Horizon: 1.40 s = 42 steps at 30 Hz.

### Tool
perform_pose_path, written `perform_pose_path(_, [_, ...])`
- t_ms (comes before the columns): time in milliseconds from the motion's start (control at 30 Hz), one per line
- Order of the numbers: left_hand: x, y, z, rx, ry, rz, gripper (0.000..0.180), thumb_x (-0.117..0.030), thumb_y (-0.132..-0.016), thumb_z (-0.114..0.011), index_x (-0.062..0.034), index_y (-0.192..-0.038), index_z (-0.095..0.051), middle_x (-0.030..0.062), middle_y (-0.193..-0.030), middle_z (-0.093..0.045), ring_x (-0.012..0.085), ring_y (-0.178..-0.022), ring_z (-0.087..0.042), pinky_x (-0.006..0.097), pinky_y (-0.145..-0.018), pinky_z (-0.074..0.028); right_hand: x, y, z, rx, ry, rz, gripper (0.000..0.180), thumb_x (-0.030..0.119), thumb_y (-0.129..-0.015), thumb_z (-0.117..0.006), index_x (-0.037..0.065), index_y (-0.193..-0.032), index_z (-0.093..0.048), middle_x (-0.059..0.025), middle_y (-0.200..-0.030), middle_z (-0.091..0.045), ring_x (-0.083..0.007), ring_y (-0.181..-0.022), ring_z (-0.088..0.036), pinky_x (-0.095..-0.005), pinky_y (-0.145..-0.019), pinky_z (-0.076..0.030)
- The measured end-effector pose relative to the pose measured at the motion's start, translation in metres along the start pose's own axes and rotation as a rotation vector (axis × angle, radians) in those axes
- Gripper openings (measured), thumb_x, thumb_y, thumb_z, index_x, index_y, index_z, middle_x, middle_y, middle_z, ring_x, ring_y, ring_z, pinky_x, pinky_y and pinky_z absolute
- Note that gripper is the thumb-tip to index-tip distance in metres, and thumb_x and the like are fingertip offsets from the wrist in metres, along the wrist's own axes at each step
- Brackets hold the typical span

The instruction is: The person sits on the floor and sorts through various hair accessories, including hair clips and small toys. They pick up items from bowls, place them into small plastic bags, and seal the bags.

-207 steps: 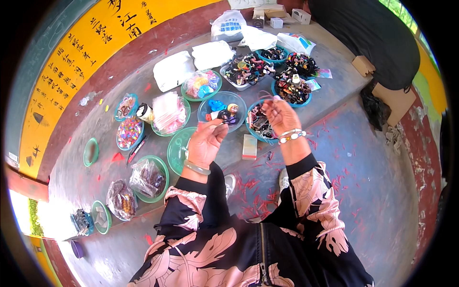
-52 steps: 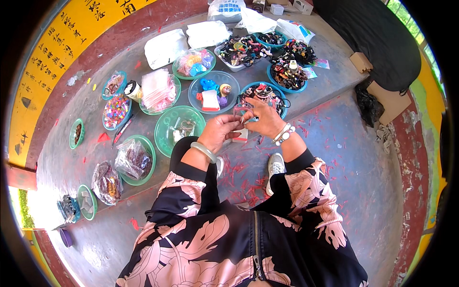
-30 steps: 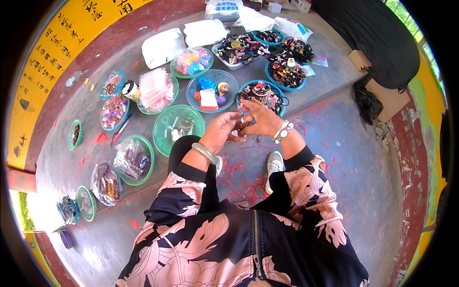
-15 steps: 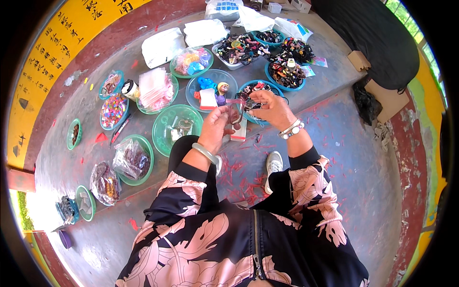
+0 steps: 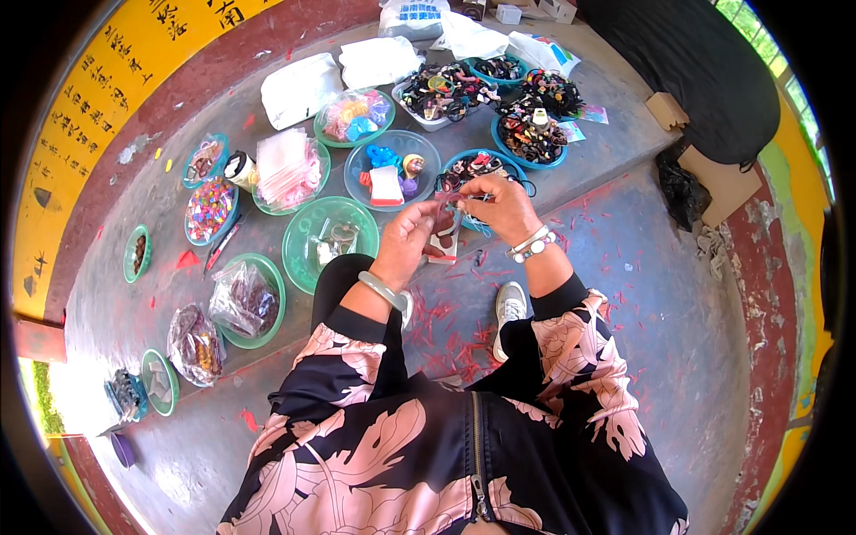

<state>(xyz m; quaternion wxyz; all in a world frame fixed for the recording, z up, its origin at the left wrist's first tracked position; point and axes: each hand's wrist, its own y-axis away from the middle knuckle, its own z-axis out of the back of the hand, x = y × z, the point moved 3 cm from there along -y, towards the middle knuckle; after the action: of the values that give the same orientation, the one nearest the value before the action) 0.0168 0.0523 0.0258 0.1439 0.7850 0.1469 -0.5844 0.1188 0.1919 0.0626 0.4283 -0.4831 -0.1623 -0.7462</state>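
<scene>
Both hands meet above the gap between my knees and the ledge, around a small clear plastic bag with a pinkish top. My left hand is closed on the bag's left side. At its top right edge, my right hand pinches it between thumb and fingertips. Something dark shows inside the bag, too small to make out. Just beyond the hands is a blue basket of hair ties, partly hidden by the right hand. A small white and red box lies below the bag, partly covered.
On the ledge stand a green basket, a clear bowl with a white box and colourful toys, and a basket of pink bags. Several baskets of dark hair ties are farther right. Red scraps litter the floor by my shoe.
My right hand has moved slightly left and closed its fingertips on the bag's top edge. My left hand still holds the bag.
</scene>
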Motion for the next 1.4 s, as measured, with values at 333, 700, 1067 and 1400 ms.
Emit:
perform_pose_path(333, [-0.001,0.002,-0.003,0.026,-0.042,0.004,0.029,-0.008,-0.09,-0.037,-0.0061,-0.117,-0.048,0.0095,-0.105,-0.059,0.016,-0.087,-0.059,0.025,-0.061,-0.051,-0.011,-0.004,-0.003,0.036,-0.26,0.04,0.018,0.013,-0.073,-0.069,-0.001,-0.084,-0.064,-0.0075,-0.085,-0.062,-0.014,-0.079,-0.058,-0.0263,-0.069,-0.046])
perform_pose_path(700, [-0.001,0.002,-0.003,0.045,-0.027,0.021,0.03,-0.009,-0.09,-0.038,-0.006,-0.118,-0.048,0.0086,-0.109,-0.058,0.0175,-0.097,-0.058,0.025,-0.061,-0.052,0.007,0.002,-0.001,-0.016,-0.001,0.182,0.012,0.009,-0.067,-0.07,0.002,-0.075,-0.066,-0.0106,-0.094,-0.061,-0.0206,-0.086,-0.059,-0.03,-0.075,-0.047])
perform_pose_path(1067, [0.011,-0.001,-0.002,-0.004,-0.115,-0.016,0.029,-0.002,-0.089,-0.037,-0.0039,-0.116,-0.048,0.0073,-0.106,-0.058,0.0147,-0.088,-0.059,0.025,-0.056,-0.052,0.019,0.007,0.003,-0.039,0.426,0.461,0.008,0.009,-0.063,-0.064,0.004,-0.069,-0.066,-0.015,-0.106,-0.058,-0.0334,-0.105,-0.05,-0.0388,-0.087,-0.041])
perform_pose_path(1400, [0.013,0.0,-0.005,0.059,-0.189,-0.023,0.028,-0.002,-0.089,-0.037,-0.0046,-0.113,-0.051,0.0068,-0.099,-0.059,0.0105,-0.07,-0.057,0.025,-0.056,-0.053,0.022,0.009,0.004,0.012,0.51,0.57,0.007,0.009,-0.062,-0.063,0.006,-0.066,-0.067,-0.0171,-0.112,-0.055,-0.0373,-0.113,-0.045,-0.0418,-0.09,-0.041])
